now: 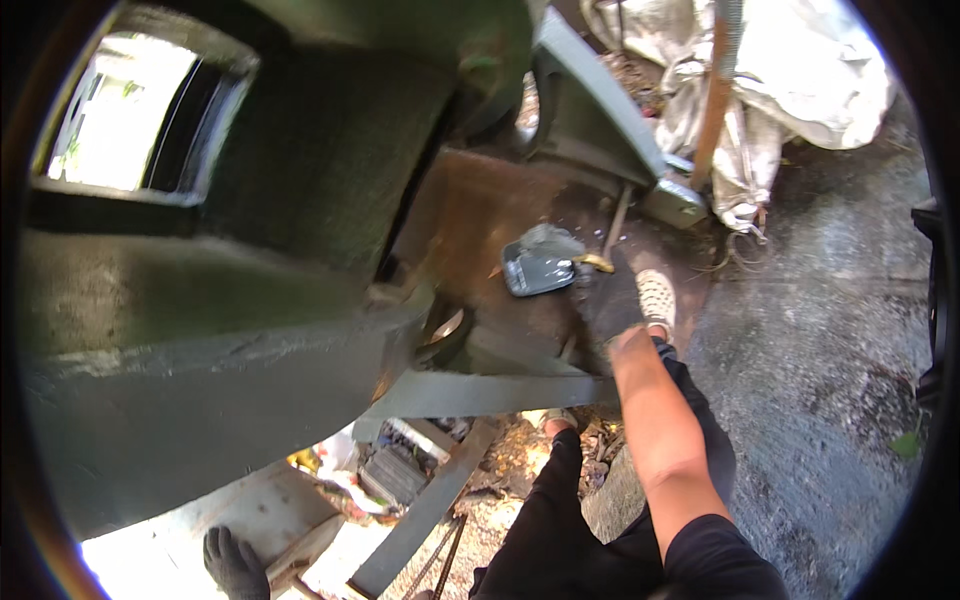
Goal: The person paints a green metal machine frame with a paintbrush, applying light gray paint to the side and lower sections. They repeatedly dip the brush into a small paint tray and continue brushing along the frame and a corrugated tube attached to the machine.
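A plastic container [540, 268] of grey paint sits on a brown, rusty metal plate [460, 215]. At its right side a short yellowish handle [596, 263] shows, seemingly a paintbrush's. My right hand [608, 305], in a dark glove, reaches down beside this handle. Its fingers blur into the dark surface, so whether they grip the handle cannot be made out. At the lower left, my left hand [233, 562] wears a dark grey glove; its fingers are stretched out, and nothing shows in them. It is over a pale, grey surface [260, 510].
A large dark green metal body [200, 310] with a square opening fills the left. Grey braces [480, 393] flank the plate. White sacks [800, 80] and a rusty post [716, 110] stand at upper right. Concrete [810, 400] lies right; rubble and a dark block [393, 475] lie below.
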`<state>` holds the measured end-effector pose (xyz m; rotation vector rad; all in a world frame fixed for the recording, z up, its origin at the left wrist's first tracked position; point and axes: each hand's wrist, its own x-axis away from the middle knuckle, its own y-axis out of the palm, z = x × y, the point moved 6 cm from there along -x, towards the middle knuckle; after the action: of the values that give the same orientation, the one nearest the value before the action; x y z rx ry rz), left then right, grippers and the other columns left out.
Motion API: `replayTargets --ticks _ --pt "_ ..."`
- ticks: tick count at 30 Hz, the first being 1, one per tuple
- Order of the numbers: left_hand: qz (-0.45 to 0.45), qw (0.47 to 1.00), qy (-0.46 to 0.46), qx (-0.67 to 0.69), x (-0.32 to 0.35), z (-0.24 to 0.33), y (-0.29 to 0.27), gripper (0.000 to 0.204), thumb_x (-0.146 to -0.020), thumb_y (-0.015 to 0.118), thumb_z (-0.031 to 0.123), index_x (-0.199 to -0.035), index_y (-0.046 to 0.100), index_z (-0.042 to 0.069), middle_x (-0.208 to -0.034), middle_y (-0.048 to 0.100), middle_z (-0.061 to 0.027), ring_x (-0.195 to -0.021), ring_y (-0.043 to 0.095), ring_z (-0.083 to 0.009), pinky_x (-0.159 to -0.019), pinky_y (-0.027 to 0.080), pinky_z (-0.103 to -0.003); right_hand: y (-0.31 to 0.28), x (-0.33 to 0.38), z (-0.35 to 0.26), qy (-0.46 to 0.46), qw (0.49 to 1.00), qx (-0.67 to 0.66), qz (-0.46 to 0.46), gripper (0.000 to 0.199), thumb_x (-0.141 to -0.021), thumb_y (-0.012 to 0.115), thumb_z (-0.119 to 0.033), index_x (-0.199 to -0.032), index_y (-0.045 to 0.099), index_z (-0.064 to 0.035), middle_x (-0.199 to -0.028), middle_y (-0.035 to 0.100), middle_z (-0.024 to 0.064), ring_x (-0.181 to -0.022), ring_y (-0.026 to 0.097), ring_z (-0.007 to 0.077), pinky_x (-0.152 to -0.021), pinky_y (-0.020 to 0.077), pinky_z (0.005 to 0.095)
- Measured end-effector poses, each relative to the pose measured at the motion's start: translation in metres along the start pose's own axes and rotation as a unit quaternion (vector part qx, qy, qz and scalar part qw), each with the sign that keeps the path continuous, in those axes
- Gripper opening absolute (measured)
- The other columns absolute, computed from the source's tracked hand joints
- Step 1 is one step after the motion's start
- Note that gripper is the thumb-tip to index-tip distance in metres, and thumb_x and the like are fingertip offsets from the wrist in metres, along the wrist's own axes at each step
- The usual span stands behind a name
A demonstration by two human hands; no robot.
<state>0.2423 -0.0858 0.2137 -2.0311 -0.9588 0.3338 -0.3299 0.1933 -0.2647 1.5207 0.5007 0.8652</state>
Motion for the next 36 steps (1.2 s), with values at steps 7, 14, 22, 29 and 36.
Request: replayTargets --ticks 7,14,22,29,36 --pt "-0.004 0.998 -0.003 0.058 -0.013 0.021 -0.037 0.036 -0.099 0.064 0.023 -0.118 0.071 -0.007 -0.123 0.068 -0.0312 -0.117 0.065 -0.0479 -0.102 0.053 -0.055 0.136 0.034 -0.022 -0.15 0.971 0.185 0.032 0.033 -0.107 0.057 -0.029 -0.12 0.069 -0.0021 -0.114 0.073 0.0124 -0.1 0.069 0.0223 -0.098 0.0477 0.0407" --pt "0.014 0.995 0.001 0.095 -0.015 0.017 -0.042 0.034 -0.098 0.064 0.023 -0.115 0.072 -0.006 -0.121 0.069 -0.0307 -0.112 0.066 -0.0473 -0.098 0.055 -0.053 0.32 0.114 -0.08 -0.404 0.783 0.449 0.15 0.03 -0.103 0.062 -0.021 -0.125 0.062 -0.0009 -0.112 0.068 0.0143 -0.095 0.068 0.0243 -0.082 0.0602 0.0366" --pt "0.021 0.997 -0.007 0.074 -0.016 0.016 -0.037 0.032 -0.098 0.065 0.023 -0.114 0.072 -0.005 -0.119 0.07 -0.0288 -0.108 0.067 -0.0459 -0.095 0.056 -0.053 0.397 0.104 -0.099 -0.425 0.055 0.903 -0.03 0.04 -0.091 0.071 -0.006 -0.131 0.067 -0.0023 -0.127 0.065 0.0219 -0.112 0.065 0.0418 -0.096 0.0542 0.0503" --pt "0.016 0.998 -0.009 0.063 -0.017 0.017 -0.037 0.031 -0.099 0.066 0.022 -0.113 0.072 -0.006 -0.118 0.07 -0.0288 -0.108 0.068 -0.046 -0.094 0.057 -0.053 0.333 0.071 -0.132 -0.351 0.086 0.929 0.081 0.037 -0.09 0.072 -0.006 -0.127 0.067 -0.004 -0.115 0.066 0.0219 -0.107 0.066 0.0403 -0.09 0.0554 0.0495" --pt "0.045 0.997 0.017 0.061 -0.015 0.017 -0.035 0.029 -0.099 0.067 0.02 -0.11 0.073 -0.006 -0.114 0.072 -0.0282 -0.106 0.068 -0.0455 -0.092 0.057 -0.053 0.361 0.09 -0.113 -0.378 0.1 0.92 0.034 0.04 -0.092 0.07 -0.006 -0.132 0.067 -0.0052 -0.117 0.066 0.021 -0.107 0.067 0.0405 -0.09 0.0557 0.0475"
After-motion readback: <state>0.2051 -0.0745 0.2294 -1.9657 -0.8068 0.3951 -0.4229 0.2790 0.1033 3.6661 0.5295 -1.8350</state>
